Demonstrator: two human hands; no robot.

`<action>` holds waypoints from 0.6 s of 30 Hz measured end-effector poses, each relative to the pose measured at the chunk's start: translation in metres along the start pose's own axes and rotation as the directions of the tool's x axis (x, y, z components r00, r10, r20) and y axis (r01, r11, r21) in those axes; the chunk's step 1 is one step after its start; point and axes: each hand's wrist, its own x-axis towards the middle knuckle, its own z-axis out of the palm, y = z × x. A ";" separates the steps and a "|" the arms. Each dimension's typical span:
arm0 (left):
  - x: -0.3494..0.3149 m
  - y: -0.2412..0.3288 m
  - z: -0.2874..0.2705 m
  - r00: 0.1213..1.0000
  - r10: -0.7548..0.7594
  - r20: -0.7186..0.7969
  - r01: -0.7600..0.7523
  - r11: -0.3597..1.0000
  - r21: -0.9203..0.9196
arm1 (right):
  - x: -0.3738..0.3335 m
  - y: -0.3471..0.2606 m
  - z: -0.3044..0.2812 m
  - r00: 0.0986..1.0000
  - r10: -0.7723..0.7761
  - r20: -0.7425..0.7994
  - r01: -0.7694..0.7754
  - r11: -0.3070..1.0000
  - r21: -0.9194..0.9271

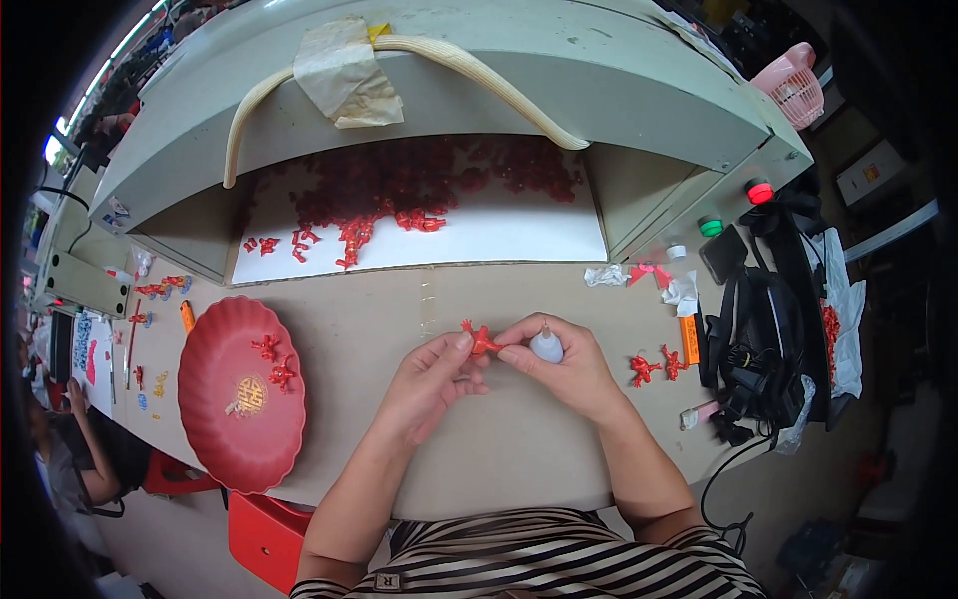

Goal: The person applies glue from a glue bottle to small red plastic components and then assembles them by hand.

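Observation:
Above the middle of the table, my left hand (431, 377) pinches a small red figurine (483, 341) between thumb and fingers. My right hand (564, 361) is closed round a small pale squeeze bottle (547, 345) with a narrow tip pointing up. Its thumb and forefinger also reach the right end of the figurine. To the right lie two more red figurines (645, 370) on the tabletop. At the left, a scalloped red tray (289, 439) holds two figurines and a gold motif on its bottom.
A grey cabinet with a lit recess (559, 240) spans the back, many red pieces inside. Red (760, 192) and green (711, 228) buttons sit on its right side. A black bag (753, 339) with cables lies right. A red stool (264, 539) stands below the tray; another person (95, 449) sits far left.

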 end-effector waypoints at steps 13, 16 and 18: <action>0.000 0.003 0.000 0.997 0.009 -0.073 -0.006 0.999 0.042 | 0.002 0.001 0.002 0.999 0.010 -0.047 -0.015 0.994 -0.110; 0.001 0.001 -0.002 0.997 0.016 -0.070 -0.013 0.999 0.035 | 0.002 0.002 0.003 0.999 -0.008 -0.048 0.001 0.989 -0.150; 0.001 0.000 -0.003 0.998 0.018 -0.066 -0.016 0.999 0.032 | 0.002 0.003 0.003 0.999 -0.005 -0.049 -0.002 0.988 -0.153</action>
